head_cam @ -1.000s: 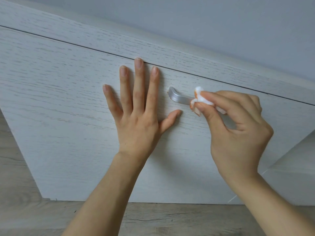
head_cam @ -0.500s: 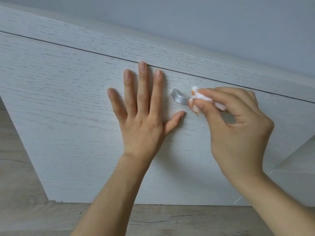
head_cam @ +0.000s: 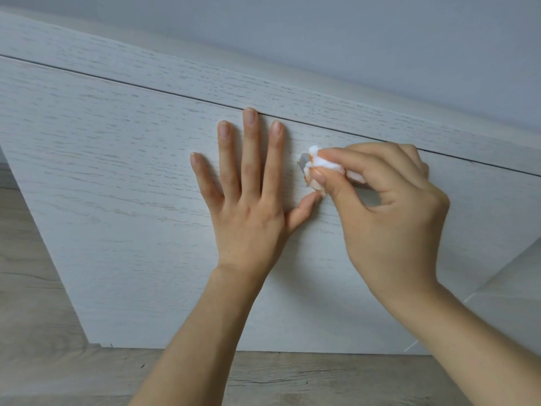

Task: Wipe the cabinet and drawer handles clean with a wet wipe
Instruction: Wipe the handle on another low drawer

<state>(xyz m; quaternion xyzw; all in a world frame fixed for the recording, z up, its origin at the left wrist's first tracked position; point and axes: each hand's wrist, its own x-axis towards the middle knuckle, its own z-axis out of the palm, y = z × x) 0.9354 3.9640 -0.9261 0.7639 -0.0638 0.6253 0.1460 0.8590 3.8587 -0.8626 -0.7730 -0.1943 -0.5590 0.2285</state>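
A silver metal handle (head_cam: 302,160) sits on a white wood-grain drawer front (head_cam: 131,200); only its left tip shows. My right hand (head_cam: 389,218) pinches a crumpled white wet wipe (head_cam: 320,164) with orange marks between thumb and fingers, wrapped over the handle's left end. My left hand (head_cam: 248,200) lies flat on the drawer front just left of the handle, fingers straight and spread, thumb tip close under the wipe. The rest of the handle is hidden behind my right hand.
Above the drawer front runs a thin dark gap and the white cabinet top edge (head_cam: 263,86), with a grey-blue wall (head_cam: 351,39) behind. Grey wood-look floor (head_cam: 35,288) lies below and to the left. Another white panel (head_cam: 503,303) stands at the lower right.
My right hand has slid the wipe leftward along the handle to its left end, covering most of the metal. My left hand has stayed flat on the drawer front.
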